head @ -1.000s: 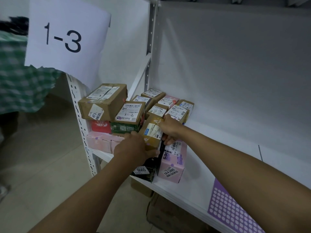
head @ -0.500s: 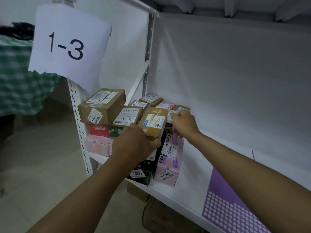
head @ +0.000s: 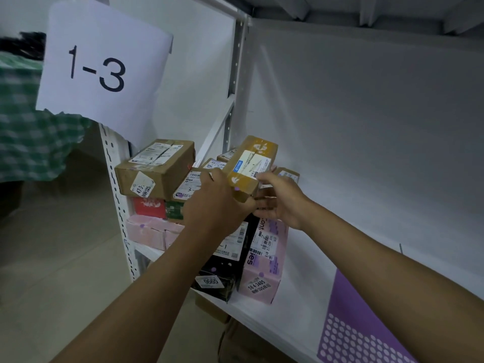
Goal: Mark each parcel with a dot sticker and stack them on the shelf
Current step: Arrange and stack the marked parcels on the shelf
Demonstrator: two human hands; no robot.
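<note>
Parcels sit stacked at the left end of the white shelf. Above them the left hand grips the near end of a tilted brown box bearing a purple dot. The right hand touches the box's right side with loosely spread fingers. A purple sticker sheet lies on the shelf at lower right.

Brown cardboard parcel with glossy tape, white painted metal shelf, matt paper sign
</note>
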